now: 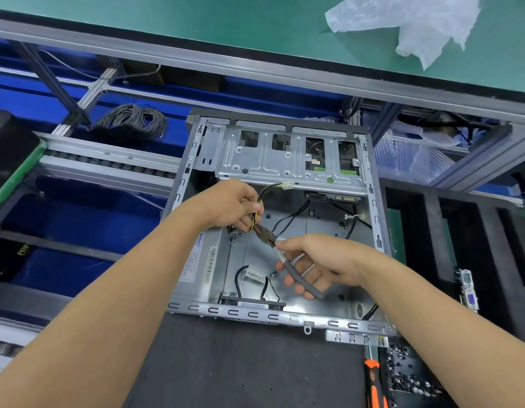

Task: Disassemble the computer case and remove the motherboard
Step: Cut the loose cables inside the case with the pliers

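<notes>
An open metal computer case (pixel 370 225) lies on a dark mat, its inside floor bare metal with a few black cables. My left hand (pixel 231 206) grips a bundle of yellow and black wires (pixel 256 216) that ends in a white connector (pixel 286 186) near the drive cage (pixel 273 160). My right hand (pixel 317 260) holds grey-handled pliers (pixel 296 269). The pliers' jaws (pixel 262 232) sit at the wire bundle just below my left hand. A power supply (pixel 202 260) with labels sits along the case's left wall.
An orange and black screwdriver (pixel 374 384) lies at the lower right beside a tray of screws (pixel 408 375). A circuit board (pixel 468 290) stands in black foam slots on the right. A coil of grey cable (pixel 131 120) and a plastic bag (pixel 417 25) lie farther back.
</notes>
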A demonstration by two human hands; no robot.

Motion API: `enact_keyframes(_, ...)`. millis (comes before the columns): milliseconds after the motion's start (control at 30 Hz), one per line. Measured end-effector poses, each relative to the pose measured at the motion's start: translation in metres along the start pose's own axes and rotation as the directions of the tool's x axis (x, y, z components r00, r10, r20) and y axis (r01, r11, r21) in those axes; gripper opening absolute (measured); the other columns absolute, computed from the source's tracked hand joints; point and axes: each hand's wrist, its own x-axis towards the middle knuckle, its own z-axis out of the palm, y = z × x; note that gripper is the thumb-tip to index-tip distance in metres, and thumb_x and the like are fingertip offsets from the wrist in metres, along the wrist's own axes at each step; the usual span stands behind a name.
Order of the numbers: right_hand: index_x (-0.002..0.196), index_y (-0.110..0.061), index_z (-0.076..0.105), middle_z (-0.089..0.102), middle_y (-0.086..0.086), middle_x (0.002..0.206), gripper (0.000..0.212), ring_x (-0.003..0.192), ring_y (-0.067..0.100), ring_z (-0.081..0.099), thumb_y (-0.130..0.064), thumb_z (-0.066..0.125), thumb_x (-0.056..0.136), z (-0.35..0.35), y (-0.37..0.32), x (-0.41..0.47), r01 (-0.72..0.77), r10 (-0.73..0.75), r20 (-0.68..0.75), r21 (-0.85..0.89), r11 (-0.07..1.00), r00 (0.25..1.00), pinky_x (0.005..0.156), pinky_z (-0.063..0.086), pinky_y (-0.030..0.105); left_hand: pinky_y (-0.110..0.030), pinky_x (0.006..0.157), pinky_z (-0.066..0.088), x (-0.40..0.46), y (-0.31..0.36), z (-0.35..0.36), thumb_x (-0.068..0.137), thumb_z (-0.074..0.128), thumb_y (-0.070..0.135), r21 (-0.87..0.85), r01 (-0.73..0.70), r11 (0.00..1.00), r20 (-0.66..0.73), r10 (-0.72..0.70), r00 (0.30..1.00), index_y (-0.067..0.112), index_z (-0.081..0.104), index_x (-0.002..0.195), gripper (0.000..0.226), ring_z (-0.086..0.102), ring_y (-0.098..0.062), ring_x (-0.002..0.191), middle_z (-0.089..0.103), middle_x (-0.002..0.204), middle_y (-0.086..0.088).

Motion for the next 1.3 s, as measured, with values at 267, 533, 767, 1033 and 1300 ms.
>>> enact_keyframes(267, 0.103, -0.007, 0.069, 0.071, 0.007, 0.078, 0.054, 0.063, 0.024, 0.067, -0.057, 0.054, 0.09, 0.002, -0.006, -0.006, -0.002, 0.002, -0.019, -0.017, 1.0, 1.0, 0.06, 0.055, 0.033, -0.033, 0.071, 0.061, 0.002, -0.002, 0.0, 0.099, 0.053, 0.011, -0.022, 0.012, 1.0, -0.011, -0.013, 1.0, 0.006, 0.069, 0.089, 0.02, 0.072, -0.026, 0.075, 0.075, 0.08, -0.007)
enact_keyframes(533, 0.099, -0.007, 0.069, 0.068, 0.005, 0.073, 0.055, 0.057, 0.02, 0.063, -0.058, 0.052, 0.091, 0.009, -0.005, -0.007, 0.042, -0.044, -0.079, -0.034, 0.999, 0.996, 0.056, 0.054, 0.029, -0.031, 0.068, 0.061, 0.004, -0.003, -0.001, 0.099, 0.053, 0.01, -0.065, 0.027, 0.998, -0.029, -0.028, 0.999, 0.004, 0.067, 0.088, 0.019, 0.073, -0.03, 0.075, 0.074, 0.072, -0.004)
enact_keyframes(767, 0.101, -0.006, 0.068, 0.069, 0.007, 0.076, 0.053, 0.059, 0.022, 0.063, -0.056, 0.051, 0.093, 0.012, -0.008, -0.008, 0.044, -0.05, -0.096, -0.062, 0.997, 0.994, 0.056, 0.054, 0.031, -0.035, 0.07, 0.062, 0.006, -0.007, -0.001, 0.099, 0.054, 0.011, -0.067, 0.033, 0.997, -0.033, -0.036, 0.999, 0.003, 0.067, 0.088, 0.019, 0.073, -0.033, 0.075, 0.074, 0.073, -0.007)
enact_keyframes(1033, 0.1, -0.008, 0.068, 0.069, 0.007, 0.076, 0.052, 0.056, 0.02, 0.063, -0.055, 0.049, 0.093, 0.014, -0.015, -0.007, 0.026, -0.038, -0.115, -0.1, 0.995, 0.993, 0.055, 0.055, 0.03, -0.04, 0.072, 0.062, 0.009, -0.01, 0.0, 0.098, 0.055, 0.012, -0.053, 0.029, 0.998, -0.044, -0.031, 0.999, 0.002, 0.068, 0.088, 0.019, 0.073, -0.031, 0.072, 0.074, 0.078, -0.011)
enact_keyframes(1300, 0.087, -0.009, 0.064, 0.061, 0.001, 0.056, 0.053, 0.045, 0.017, 0.055, -0.059, 0.048, 0.093, 0.019, -0.012, -0.001, 0.061, -0.083, -0.151, -0.145, 0.988, 0.985, 0.046, 0.049, 0.025, -0.036, 0.068, 0.062, 0.009, -0.01, 0.0, 0.098, 0.055, 0.011, -0.056, 0.025, 0.998, -0.06, -0.028, 0.998, 0.002, 0.068, 0.089, 0.018, 0.073, -0.031, 0.072, 0.074, 0.083, -0.015)
